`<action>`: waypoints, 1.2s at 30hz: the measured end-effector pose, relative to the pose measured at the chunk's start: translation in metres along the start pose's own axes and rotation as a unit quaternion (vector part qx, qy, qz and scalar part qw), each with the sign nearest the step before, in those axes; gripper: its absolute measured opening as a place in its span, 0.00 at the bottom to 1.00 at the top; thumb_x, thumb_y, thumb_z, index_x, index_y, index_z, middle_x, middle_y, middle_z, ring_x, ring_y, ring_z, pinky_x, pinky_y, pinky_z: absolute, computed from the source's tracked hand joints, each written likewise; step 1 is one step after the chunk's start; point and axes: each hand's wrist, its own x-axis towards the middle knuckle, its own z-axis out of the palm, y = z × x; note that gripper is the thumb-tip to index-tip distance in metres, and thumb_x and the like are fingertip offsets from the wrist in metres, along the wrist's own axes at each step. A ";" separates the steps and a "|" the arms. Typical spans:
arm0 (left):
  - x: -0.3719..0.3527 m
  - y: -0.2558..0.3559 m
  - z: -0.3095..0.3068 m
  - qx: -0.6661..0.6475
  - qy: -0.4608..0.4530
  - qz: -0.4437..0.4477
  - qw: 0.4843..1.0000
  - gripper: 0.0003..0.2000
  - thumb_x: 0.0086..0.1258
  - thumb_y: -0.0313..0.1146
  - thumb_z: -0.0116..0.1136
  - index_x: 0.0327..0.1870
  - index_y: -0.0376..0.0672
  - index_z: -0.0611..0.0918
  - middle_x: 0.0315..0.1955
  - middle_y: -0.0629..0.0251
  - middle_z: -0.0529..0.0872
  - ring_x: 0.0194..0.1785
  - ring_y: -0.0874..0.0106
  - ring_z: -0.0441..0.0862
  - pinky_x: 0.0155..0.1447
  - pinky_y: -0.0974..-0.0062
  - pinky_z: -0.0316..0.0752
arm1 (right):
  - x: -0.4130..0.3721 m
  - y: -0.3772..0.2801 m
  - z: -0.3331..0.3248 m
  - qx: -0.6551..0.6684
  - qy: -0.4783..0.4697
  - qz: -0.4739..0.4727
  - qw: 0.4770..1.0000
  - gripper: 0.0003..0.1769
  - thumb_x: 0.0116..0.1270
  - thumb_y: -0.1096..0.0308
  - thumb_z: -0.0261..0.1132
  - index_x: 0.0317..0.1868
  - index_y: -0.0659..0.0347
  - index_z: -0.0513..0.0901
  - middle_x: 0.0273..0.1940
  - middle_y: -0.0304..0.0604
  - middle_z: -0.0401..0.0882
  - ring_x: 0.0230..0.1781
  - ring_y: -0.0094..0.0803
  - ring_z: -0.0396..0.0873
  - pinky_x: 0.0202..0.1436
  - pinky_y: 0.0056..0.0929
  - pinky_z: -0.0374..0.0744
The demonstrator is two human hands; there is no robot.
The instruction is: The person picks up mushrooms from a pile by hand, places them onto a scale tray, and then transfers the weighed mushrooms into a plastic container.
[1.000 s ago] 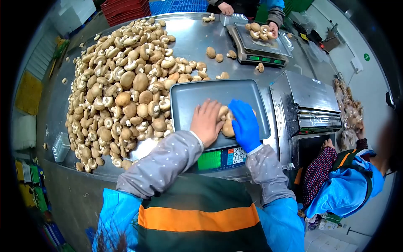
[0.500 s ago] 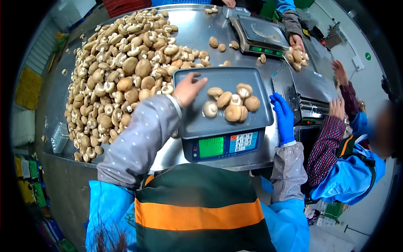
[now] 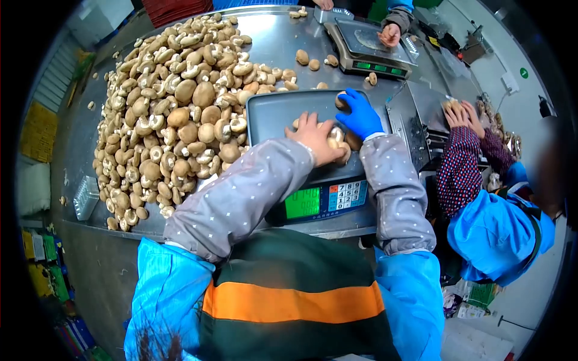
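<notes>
Both my hands are over the grey tray [image 3: 268, 120] of a digital scale whose display [image 3: 303, 204] glows green. My bare left hand [image 3: 316, 139] curls over the cluster of mushrooms [image 3: 338, 144] on the tray, its fingers closed round some of them and hiding part of the cluster. From the right, my blue-gloved right hand [image 3: 360, 115] grips a brown mushroom [image 3: 342, 101] between thumb and fingers, touching the tray's far right area. More mushrooms show beneath the glove, partly covered.
A large mushroom pile [image 3: 174, 114] spreads left of the scale on the metal table [image 3: 274, 36]. Loose mushrooms [image 3: 307, 60] lie beyond the tray. A second scale [image 3: 367, 48] has another person's hand [image 3: 390, 35] over it. On the right, a co-worker's hands [image 3: 460, 114] handle mushrooms.
My left hand has moved right from the tray's left edge onto the mushrooms. My right hand has come in from beside the tray and taken hold of a mushroom.
</notes>
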 end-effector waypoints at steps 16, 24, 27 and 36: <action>-0.010 -0.024 0.004 -0.084 0.054 0.066 0.993 0.43 0.47 0.58 0.65 0.66 0.47 0.69 0.68 0.55 0.65 0.75 0.56 0.53 0.68 0.34 0.54 | -0.092 -0.073 -0.068 0.071 -0.063 -0.098 0.991 0.30 0.59 0.65 0.67 0.63 0.59 0.73 0.64 0.52 0.70 0.67 0.55 0.64 0.69 0.47 0.65; -0.015 -0.022 0.007 -0.051 0.045 0.076 0.995 0.44 0.49 0.59 0.63 0.69 0.47 0.66 0.69 0.51 0.62 0.76 0.52 0.52 0.69 0.35 0.52 | -0.131 -0.084 -0.005 0.154 0.108 0.018 0.982 0.27 0.61 0.78 0.64 0.61 0.63 0.69 0.68 0.57 0.61 0.70 0.54 0.59 0.72 0.46 0.60; -0.021 -0.021 0.002 -0.079 0.079 0.085 0.990 0.45 0.52 0.58 0.62 0.72 0.47 0.62 0.70 0.49 0.60 0.76 0.50 0.49 0.71 0.35 0.46 | -0.129 -0.079 -0.018 0.240 0.086 0.009 0.967 0.29 0.61 0.78 0.64 0.63 0.64 0.68 0.70 0.55 0.60 0.72 0.47 0.59 0.73 0.43 0.58; -0.085 -0.208 -0.075 0.157 0.183 -0.054 0.969 0.21 0.45 0.28 0.63 0.45 0.43 0.80 0.37 0.56 0.80 0.46 0.55 0.75 0.51 0.59 0.71 | -0.179 -0.086 -0.064 0.228 0.172 0.132 0.949 0.20 0.70 0.80 0.52 0.62 0.66 0.73 0.62 0.47 0.73 0.62 0.36 0.72 0.67 0.33 0.67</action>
